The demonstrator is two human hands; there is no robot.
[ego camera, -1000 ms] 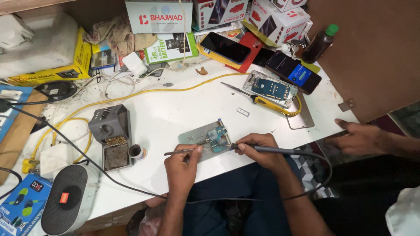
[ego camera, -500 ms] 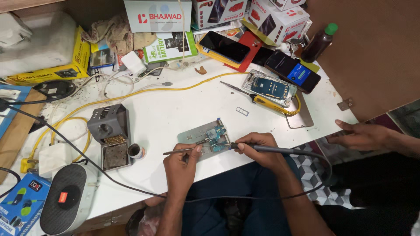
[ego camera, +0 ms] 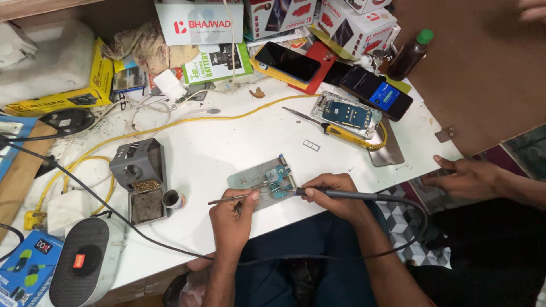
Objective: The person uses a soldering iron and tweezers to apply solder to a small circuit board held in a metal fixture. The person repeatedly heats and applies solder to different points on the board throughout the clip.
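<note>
Hands at a cluttered white workbench (ego camera: 227,142), seen from above by the person's own head camera. Left hand (ego camera: 230,213) pinches a thin pair of tweezers (ego camera: 227,199), fingers closed narrow around the shaft, its tip reaching toward a small blue-green circuit board (ego camera: 277,176). Right hand (ego camera: 330,193) grips a soldering iron (ego camera: 352,196) like a pen, fingers wrapped tight, with the tip touching or just above the board; which of the 2 cannot be told. The board sits clamped on a grey metal holder plate (ego camera: 250,181) near the front edge of the bench, between both hands. A black cable (ego camera: 418,222) loops from the iron down past the person's lap.

To the left of the board stands a grey iron stand (ego camera: 139,170) with brass cleaning wool, and just beside it a small round pot (ego camera: 172,199). Farther back lie an opened phone (ego camera: 347,113), a yellow-handled screwdriver (ego camera: 341,132), 2 dark phones and several boxes. Another person's hand (ego camera: 463,177) rests on the right corner of the bench.

As a judgement, the hot tip is close to the left fingertips, so a slip could burn them; a tug from the dangling cable could drag the tip across the board and bridge or lift small parts
</note>
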